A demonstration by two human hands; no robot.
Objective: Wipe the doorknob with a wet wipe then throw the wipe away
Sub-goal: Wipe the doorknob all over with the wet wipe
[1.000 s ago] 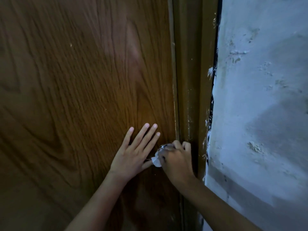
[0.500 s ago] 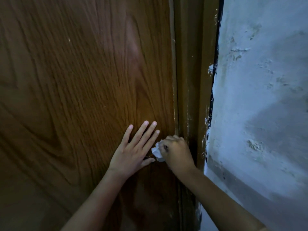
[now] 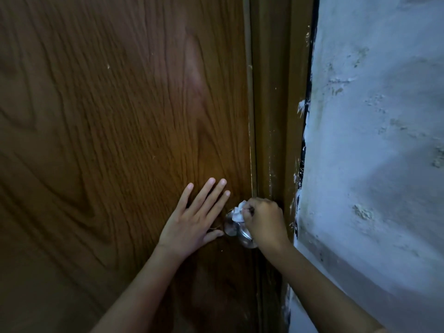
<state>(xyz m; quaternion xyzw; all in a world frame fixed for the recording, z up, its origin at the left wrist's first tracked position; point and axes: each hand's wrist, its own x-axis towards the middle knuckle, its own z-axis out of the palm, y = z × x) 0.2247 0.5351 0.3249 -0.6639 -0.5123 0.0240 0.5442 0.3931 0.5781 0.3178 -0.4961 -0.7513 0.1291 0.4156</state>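
The metal doorknob, hidden half a second ago, now shows below the crumpled wet wipe, which the right hand clenches against the knob's top. Left of the knob, the left hand lies flat with fingers spread on the wooden door. The door frame sits close on the knob's right.

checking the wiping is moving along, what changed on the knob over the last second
The right hand has shifted off the doorknob toward the frame, so the metal knob now shows; it was covered before. The wet wipe stays bunched in its fingers. The left hand stays flat on the door.
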